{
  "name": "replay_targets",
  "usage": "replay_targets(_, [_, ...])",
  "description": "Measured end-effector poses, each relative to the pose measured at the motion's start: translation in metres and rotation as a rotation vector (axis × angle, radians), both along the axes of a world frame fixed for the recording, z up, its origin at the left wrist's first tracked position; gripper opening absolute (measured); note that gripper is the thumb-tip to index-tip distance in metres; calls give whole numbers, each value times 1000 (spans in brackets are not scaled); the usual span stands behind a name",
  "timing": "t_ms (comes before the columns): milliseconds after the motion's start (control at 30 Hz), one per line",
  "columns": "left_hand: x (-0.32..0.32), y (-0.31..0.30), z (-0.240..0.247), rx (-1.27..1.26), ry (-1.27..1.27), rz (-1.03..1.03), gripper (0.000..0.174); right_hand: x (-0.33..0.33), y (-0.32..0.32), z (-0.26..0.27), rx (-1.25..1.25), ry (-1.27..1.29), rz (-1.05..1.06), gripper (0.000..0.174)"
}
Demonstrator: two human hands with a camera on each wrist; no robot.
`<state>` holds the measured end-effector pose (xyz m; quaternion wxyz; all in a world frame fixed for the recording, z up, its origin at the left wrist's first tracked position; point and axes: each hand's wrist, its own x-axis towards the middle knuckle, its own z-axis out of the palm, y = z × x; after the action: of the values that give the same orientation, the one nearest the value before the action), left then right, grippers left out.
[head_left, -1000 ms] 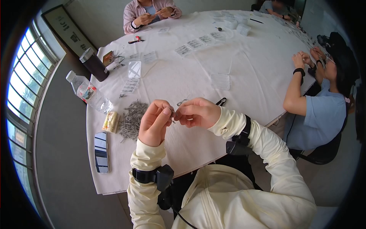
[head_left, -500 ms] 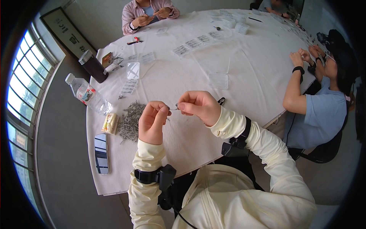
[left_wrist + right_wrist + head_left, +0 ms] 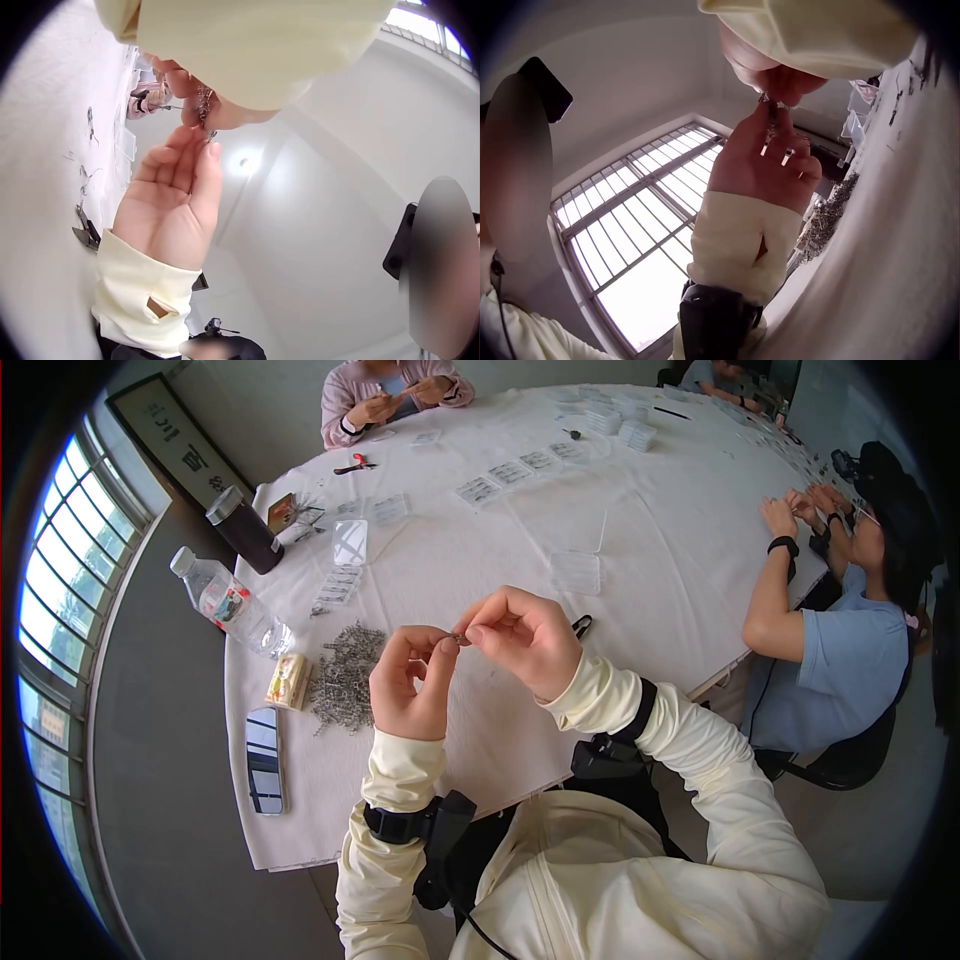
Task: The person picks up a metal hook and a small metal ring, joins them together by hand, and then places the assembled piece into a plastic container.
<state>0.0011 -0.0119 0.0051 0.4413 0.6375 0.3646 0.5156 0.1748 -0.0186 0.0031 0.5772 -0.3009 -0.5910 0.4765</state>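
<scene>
Over the near part of the table, my left hand [image 3: 412, 685] and my right hand [image 3: 527, 640] meet at the fingertips. Between the left thumb and forefinger is a small silver metal wire piece [image 3: 461, 640], pinched from the other side by the right fingertips. Up close in the left wrist view, a chain-like wire piece [image 3: 204, 101] with small loops shows at the left fingers; its ends are hidden by the fingertips. A tangled pile of grey wire pieces [image 3: 345, 675] lies on the cloth just left of my left hand.
Left of the pile are a yellow pack [image 3: 289, 681], a phone [image 3: 266, 760], a water bottle [image 3: 230, 600] and a dark flask [image 3: 243, 530]. Clear plastic boxes [image 3: 575, 572] and filled trays [image 3: 510, 473] lie farther back. Black-handled pliers [image 3: 581, 626] sit behind my right hand. Other people [image 3: 830, 650] sit around.
My hands parted slightly half a second ago, with a wire piece between them, and have since come back together. The right hand has tilted over the left fingertips.
</scene>
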Motion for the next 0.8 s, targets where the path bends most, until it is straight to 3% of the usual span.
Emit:
replay_targets(100, [3,-1,0,44,-32,36,9,-1,1,-2,44,44,-40,6])
replay_targets(300, [3,0,-3,84,44,62,8,-1,-2,0,150,-165,-185,5])
replay_targets(367, [4,-1,-1,2,-16,7,8,-4,1,-2,316,-244,-352,9])
replay_targets(467, [5,-3,2,8,-38,-14,8,-2,-2,2,389,-342,-419,11])
replay_targets(800, [6,-4,5,87,-51,11,8,2,1,6,779,-481,-519,20])
